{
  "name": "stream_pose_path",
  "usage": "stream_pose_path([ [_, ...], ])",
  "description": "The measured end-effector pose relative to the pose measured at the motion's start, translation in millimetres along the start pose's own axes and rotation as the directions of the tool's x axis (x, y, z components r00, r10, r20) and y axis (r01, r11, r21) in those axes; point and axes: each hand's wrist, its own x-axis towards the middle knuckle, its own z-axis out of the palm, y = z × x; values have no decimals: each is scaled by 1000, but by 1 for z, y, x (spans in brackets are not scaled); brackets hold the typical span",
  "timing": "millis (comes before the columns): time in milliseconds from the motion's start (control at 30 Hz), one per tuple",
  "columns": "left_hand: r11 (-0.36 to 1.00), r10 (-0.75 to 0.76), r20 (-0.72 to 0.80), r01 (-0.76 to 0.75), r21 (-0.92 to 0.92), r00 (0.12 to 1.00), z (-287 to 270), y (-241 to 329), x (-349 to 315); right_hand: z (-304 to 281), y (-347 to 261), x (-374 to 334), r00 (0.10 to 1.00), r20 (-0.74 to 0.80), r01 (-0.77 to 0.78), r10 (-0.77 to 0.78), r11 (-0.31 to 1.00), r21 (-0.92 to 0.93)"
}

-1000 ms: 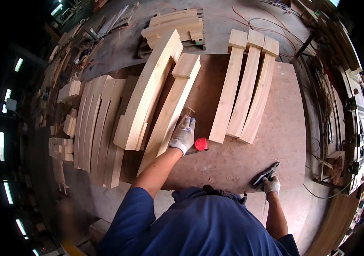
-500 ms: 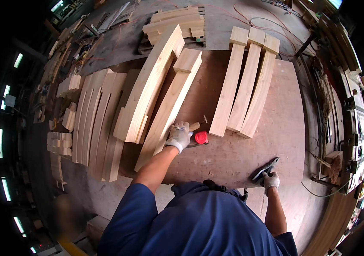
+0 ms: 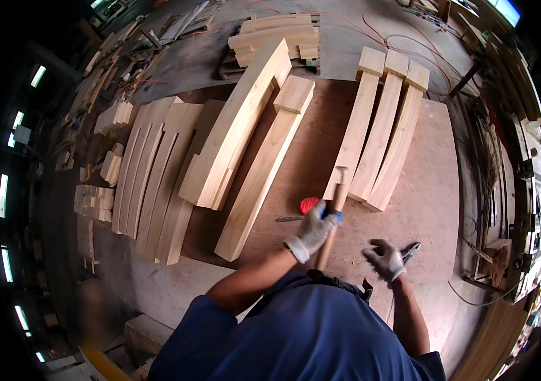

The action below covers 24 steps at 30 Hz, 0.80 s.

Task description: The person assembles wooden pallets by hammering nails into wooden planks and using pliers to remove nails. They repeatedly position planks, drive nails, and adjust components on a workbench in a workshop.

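My left hand (image 3: 313, 233), in a pale work glove, is closed around the wooden handle of a hammer (image 3: 339, 190). The hammer tilts upright with its slim metal head up, in front of a timber's near end. A bit of blue shows by the fingers. A red tape measure (image 3: 308, 204) lies just beyond this hand, near a thin dark tool (image 3: 289, 220). My right hand (image 3: 386, 260), also gloved and slightly blurred, has its fingers spread leftward and seems to hold nothing. Beside it a dark plier-like tool (image 3: 412, 249) lies on the board, partly hidden by the hand.
Three long notched timbers (image 3: 381, 133) lie at the right of the brown plywood table (image 3: 432, 165). Two larger ones (image 3: 239, 133) and several slotted ones (image 3: 156, 171) lie left. A pallet of timber (image 3: 277, 38) stands beyond, with hoses (image 3: 404, 47) on the floor.
My left hand has lifted the hammer off the table and brought it right and nearer to me. My right hand has let go of the dark tool and shifted left. The view has swung slightly.
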Motion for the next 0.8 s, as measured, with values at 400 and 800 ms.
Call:
stream_pose_path([
  [400,540,457,-104,-182,822,884,-83,-8,-28,62,-31,10,969,246,-159,-8,740,654],
  [800,436,-48,-546,510,742,836,-231,-87,-114,75,121,17,886,-345,-112,310,865,489],
])
